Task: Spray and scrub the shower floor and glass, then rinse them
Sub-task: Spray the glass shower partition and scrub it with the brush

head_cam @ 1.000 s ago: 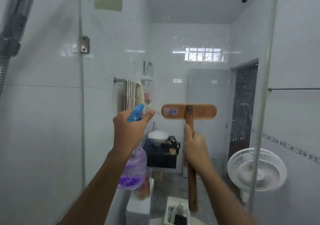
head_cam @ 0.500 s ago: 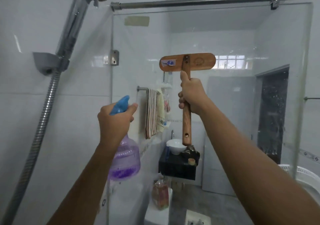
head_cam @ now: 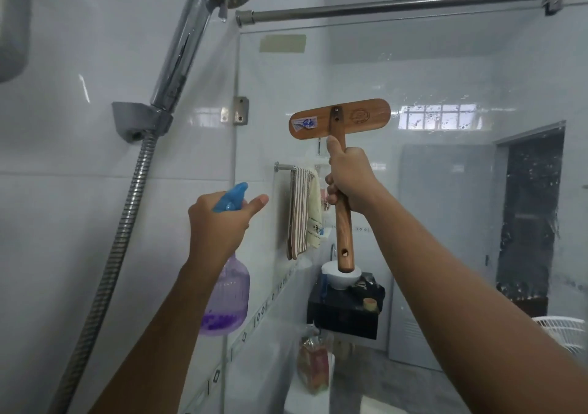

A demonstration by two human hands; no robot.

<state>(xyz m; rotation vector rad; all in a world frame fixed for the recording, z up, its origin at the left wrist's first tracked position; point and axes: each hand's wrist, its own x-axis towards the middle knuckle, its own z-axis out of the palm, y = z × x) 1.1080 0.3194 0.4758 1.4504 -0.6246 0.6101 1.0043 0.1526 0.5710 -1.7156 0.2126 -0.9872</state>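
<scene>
White-tiled shower stall, clear glass panel (head_cam: 445, 190) ahead. My right hand (head_cam: 348, 174) clenches the upright wooden T-shaped brush (head_cam: 339, 120), its wide head lying crosswise against the glass; my left hand (head_cam: 219, 222), lower, grips the purple spray bottle (head_cam: 227, 296).

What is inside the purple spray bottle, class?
The spray bottle, gripped by the left hand, is see-through: purple liquid lies only at its bottom, the rest looks empty. The hand covers its neck, so nothing there can be seen.
</scene>
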